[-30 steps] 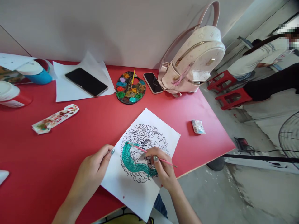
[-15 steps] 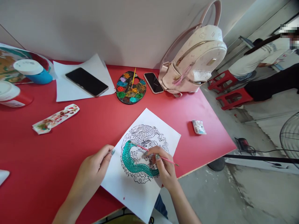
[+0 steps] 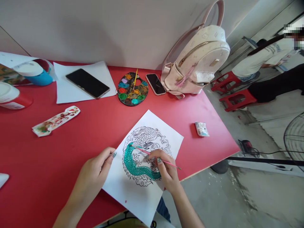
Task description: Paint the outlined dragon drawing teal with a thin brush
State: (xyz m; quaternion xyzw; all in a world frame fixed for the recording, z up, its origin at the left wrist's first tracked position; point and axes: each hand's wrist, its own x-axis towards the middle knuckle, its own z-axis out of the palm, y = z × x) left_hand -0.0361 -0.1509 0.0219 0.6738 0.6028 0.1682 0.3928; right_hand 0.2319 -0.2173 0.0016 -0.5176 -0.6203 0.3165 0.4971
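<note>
Left hand (image 3: 98, 171) is pinching the left edge of a dragon drawing (image 3: 140, 158) lying on the red worktop (image 3: 95, 136); right hand (image 3: 167, 171) is pinching a pink brush (image 3: 152, 154), its tip touching the teal body. Beyond, a palette (image 3: 133, 89) is resting.

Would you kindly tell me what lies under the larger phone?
The larger phone lies on a white paper sheet; any marks directly beneath the phone are hidden.

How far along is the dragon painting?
The dragon's lower curve is already teal. The right hand holds a pink brush, tip at the teal's upper end; the left hand pinches the paper. The upper coils and bottom cloud are uncoloured outlines.
</note>
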